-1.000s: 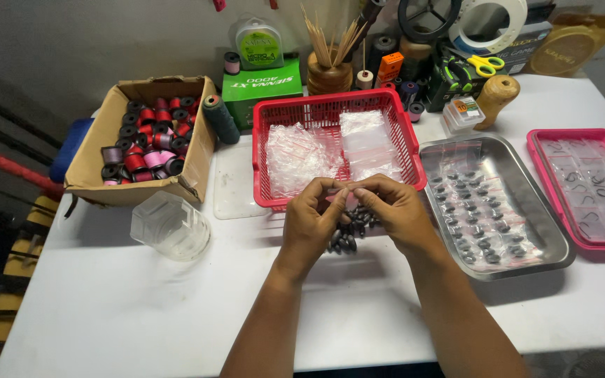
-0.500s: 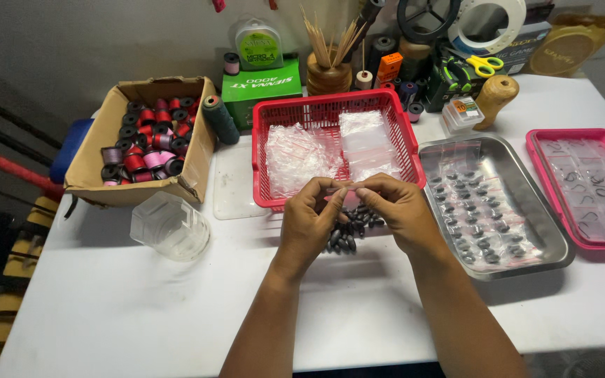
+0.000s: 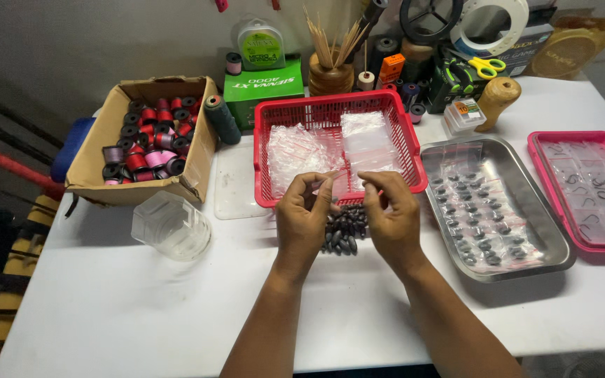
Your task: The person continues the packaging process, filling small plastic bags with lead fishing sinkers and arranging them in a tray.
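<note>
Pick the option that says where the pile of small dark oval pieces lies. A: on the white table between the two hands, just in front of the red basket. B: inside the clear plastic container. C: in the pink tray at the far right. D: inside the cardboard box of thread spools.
A: the pile of dark oval pieces sits on the bare white table, between the left hand and right hand, just outside the red basket.

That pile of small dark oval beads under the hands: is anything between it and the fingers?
Nothing visible. The pile of small dark oval beads lies on the white table directly below and between the left hand and right hand, in front of the red plastic basket.
</note>
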